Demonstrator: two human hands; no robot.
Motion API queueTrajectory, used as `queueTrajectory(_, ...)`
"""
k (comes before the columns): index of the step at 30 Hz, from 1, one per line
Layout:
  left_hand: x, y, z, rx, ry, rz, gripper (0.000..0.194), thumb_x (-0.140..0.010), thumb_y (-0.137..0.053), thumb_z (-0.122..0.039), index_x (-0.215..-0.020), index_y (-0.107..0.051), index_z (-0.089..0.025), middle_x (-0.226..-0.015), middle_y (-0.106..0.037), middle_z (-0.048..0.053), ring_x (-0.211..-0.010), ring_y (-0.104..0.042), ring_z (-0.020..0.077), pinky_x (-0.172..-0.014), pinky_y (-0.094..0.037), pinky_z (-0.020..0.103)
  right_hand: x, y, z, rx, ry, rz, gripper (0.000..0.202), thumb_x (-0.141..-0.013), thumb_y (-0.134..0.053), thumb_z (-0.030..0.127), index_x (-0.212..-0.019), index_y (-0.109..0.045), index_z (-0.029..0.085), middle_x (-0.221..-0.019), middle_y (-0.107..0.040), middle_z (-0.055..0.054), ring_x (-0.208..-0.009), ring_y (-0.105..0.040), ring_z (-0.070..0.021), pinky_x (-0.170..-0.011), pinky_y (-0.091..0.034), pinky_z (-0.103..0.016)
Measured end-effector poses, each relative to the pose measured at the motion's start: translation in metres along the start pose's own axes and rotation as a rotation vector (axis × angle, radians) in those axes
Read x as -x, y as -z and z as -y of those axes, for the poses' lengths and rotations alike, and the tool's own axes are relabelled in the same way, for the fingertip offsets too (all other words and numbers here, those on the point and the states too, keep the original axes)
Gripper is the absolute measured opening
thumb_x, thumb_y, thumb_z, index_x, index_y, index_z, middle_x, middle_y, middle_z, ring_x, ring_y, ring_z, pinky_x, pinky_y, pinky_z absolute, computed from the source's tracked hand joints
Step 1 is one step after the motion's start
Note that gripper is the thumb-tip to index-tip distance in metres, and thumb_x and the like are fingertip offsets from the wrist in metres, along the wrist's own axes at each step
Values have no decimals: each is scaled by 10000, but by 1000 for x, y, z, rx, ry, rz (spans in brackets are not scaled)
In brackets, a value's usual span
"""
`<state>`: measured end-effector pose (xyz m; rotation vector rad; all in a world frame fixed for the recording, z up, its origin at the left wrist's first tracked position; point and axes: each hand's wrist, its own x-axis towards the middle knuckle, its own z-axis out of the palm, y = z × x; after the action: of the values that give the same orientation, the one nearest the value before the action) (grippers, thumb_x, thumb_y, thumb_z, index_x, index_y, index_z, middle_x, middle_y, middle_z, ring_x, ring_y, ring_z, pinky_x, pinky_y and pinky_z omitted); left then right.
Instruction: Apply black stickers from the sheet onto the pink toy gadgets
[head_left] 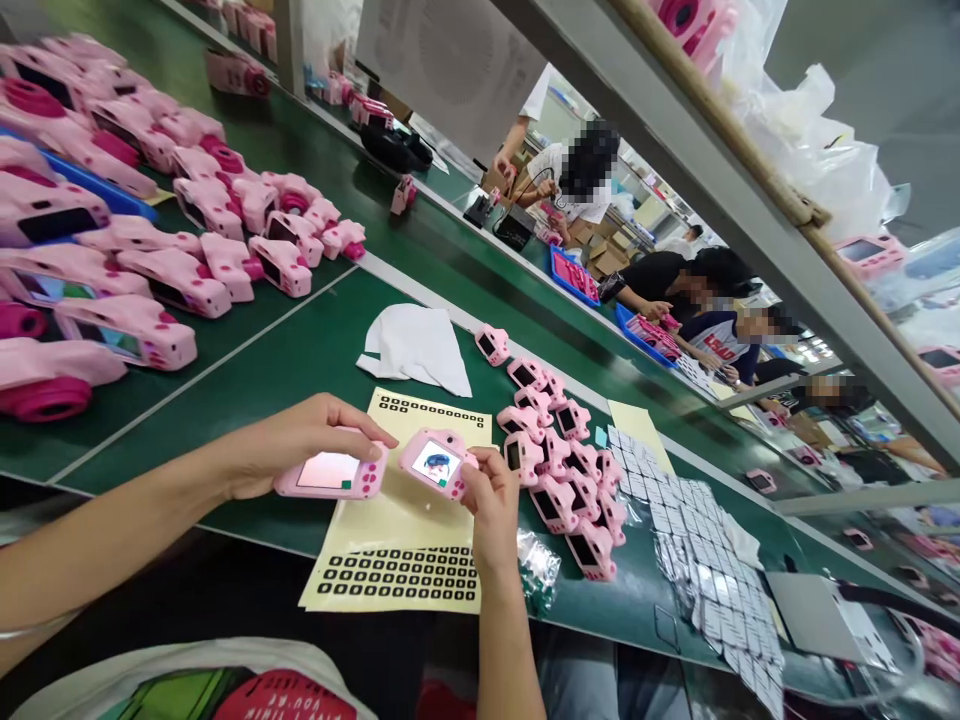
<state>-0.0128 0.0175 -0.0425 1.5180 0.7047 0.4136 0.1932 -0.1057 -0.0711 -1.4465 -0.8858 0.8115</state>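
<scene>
Lower centre of frame: left hand (pixel 307 440) clasping left camera (pixel 330 475), underside hold hard to tell; right hand (pixel 492 490) pinching right camera (pixel 435 463) by edge, over yellow sheet (pixel 390 525). Step looks like screen viewing; next move calls for steady edge grip.

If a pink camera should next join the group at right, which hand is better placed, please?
Probably the right hand: it holds a pink camera close to the camera group, while the left hand is farther away.
</scene>
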Motion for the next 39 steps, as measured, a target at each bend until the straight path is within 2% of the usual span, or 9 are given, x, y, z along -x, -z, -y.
queueTrajectory(4,1,-2,-2,37,104,49,230,-785,-602,-272,-916,-785,-226,-716,-751,-4,-579,-662,114,-446,-437,145,0,1,2,-16,-14,61,140,-778,-602,452,-834,-627,326,-690,-588,-28,-556,-544,-192,-482,-336,-345)
queueTrajectory(8,2,0,-2,102,158,60,240,-757,-595,-261,-889,-789,-212,-646,-726,-19,-518,-611,85,-410,-379,134,0,-2,4,-33,-28,81,133,-768,-617,457,-814,-634,334,-667,-546,-18,-537,-502,-185,-492,-314,-350)
queueTrajectory(16,6,2,-8,169,183,76,231,-749,-590,-237,-863,-786,-192,-669,-736,-14,-525,-616,75,-441,-411,121,1,-3,6,-32,-24,137,113,-803,-604,417,-844,-639,317,-748,-591,-45,-588,-542,-190,-501,-354,-347)
queueTrajectory(19,6,3,-8,195,179,82,215,-753,-600,-232,-847,-790,-199,-656,-730,-11,-519,-609,76,-438,-411,113,1,-4,4,-20,-10,117,107,-811,-593,406,-847,-636,315,-735,-587,-44,-579,-533,-190,-487,-346,-343)
queueTrajectory(22,3,4,-6,226,244,88,171,-696,-711,-280,-820,-800,-206,-644,-723,16,-513,-598,93,-418,-411,120,0,-5,3,3,-29,104,110,-790,-600,434,-819,-630,332,-710,-565,-32,-559,-501,-198,-493,-339,-355)
queueTrajectory(25,0,5,-5,251,313,77,219,-614,-800,-316,-799,-805,-200,-633,-713,32,-503,-571,88,-403,-396,115,0,-4,4,-17,-51,110,109,-770,-624,449,-800,-634,345,-702,-538,-15,-549,-474,-187,-509,-331,-359)
queueTrajectory(30,1,3,-10,247,301,63,181,-642,-778,-311,-784,-806,-202,-633,-706,37,-511,-565,85,-411,-396,114,-1,-4,5,-34,-62,158,90,-788,-626,414,-835,-643,339,-722,-528,-22,-569,-451,-186,-528,-327,-362)
queueTrajectory(36,4,3,-13,244,296,62,193,-662,-751,-310,-807,-805,-194,-655,-717,52,-533,-599,95,-439,-425,118,-1,-6,3,-43,-44,83,107,-767,-620,398,-813,-638,303,-690,-530,-12,-537,-436,-162,-497,-322,-337)
queueTrajectory(39,4,4,-13,249,302,61,193,-660,-755,-314,-805,-803,-195,-659,-720,51,-535,-607,94,-438,-428,114,-2,-9,0,37,-14,99,138,-790,-584,396,-842,-615,271,-684,-536,-2,-532,-460,-148,-473,-339,-308)
